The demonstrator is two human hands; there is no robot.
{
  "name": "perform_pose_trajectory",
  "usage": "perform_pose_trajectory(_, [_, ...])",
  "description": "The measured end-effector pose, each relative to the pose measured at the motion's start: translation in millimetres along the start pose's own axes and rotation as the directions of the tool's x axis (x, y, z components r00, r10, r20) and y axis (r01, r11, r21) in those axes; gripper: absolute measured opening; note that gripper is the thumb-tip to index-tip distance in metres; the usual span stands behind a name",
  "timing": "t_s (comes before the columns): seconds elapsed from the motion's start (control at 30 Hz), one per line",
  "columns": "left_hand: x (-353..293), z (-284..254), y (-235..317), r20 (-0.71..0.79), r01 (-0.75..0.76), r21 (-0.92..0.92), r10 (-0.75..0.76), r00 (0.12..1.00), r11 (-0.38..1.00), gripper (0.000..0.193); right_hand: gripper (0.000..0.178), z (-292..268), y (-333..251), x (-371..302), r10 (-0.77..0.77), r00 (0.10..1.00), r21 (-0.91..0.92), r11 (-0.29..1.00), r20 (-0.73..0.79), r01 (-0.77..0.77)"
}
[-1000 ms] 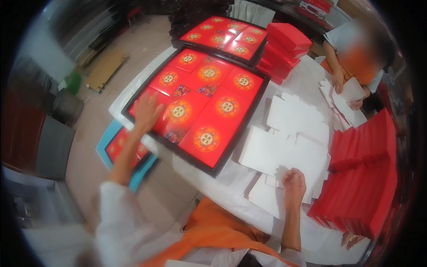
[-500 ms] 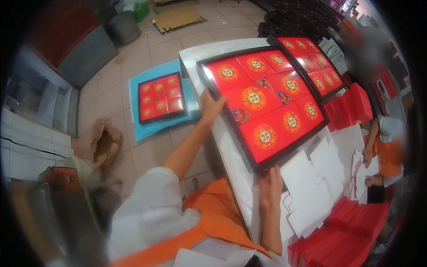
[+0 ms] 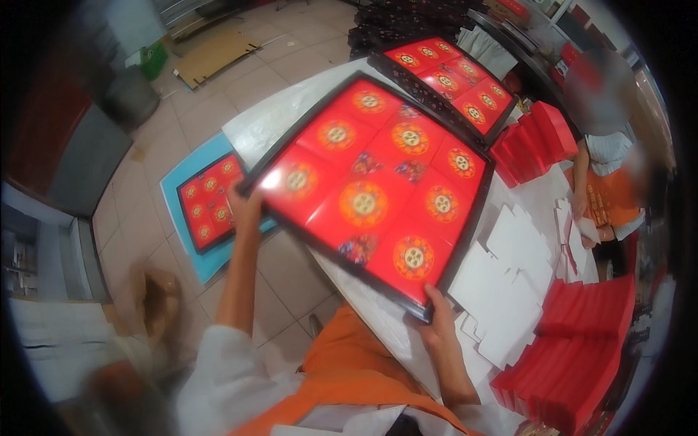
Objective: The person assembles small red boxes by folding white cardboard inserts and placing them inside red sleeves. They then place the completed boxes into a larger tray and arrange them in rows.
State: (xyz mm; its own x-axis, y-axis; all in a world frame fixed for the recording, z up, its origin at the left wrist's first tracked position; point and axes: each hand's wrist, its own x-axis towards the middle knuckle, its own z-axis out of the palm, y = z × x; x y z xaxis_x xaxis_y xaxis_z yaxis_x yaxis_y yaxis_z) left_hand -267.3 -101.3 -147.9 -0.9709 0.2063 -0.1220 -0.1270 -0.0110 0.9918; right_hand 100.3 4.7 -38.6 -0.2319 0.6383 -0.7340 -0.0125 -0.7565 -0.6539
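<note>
Lifted now, both hands [image 3: 244,206] grip tray [image 3: 378,189] corners.

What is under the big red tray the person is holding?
Under the big red tray you can see the white table and tiled floor past its edge. Whatever lies directly beneath the tray is covered.

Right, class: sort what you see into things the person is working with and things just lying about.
In hand:
large black-framed red tray with gold medallions
left hand
right hand

Lying about:
second red tray
small red tray on blue sheet
white card cut-outs
red box stacks
</note>
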Motion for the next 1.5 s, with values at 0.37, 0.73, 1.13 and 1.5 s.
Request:
perform_pose_trajectory(0.37, [-244.5, -44.3, 1.4, 0.230, 0.505, -0.691, -0.505, 0.832, 0.517, 0.040, 0.048, -47.2, 63.5, -2.3, 0.036, 0.906, -0.091, 0.996, 0.421, 0.002])
perform_pose_trajectory(0.73, [-251.6, -38.9, -39.6, 0.202, 0.367, -0.816, -0.373, 0.906, 0.448, 0.030, 0.058, -7.6, 85.8, 15.9, -0.171, 0.772, -0.223, 0.900, 0.612, 0.376])
perform_pose_trajectory(1.13, [-100.0, -216.5, -34.5, -0.431, -0.235, -0.732, -0.169, 0.886, 0.639, 0.045, 0.060, 281.3, 17.7, 154.6, -0.297, -0.058, -0.134, -0.587, 0.953, 0.799])
perform_pose_trajectory(1.5, [-32.1, -285.1, -97.8, -0.524, -0.210, -0.716, -0.315, 0.791, 0.666, 0.044, 0.069, 407.4, 18.0, 179.2, -0.078, 0.064, -0.101, -0.808, 0.995, 0.580])
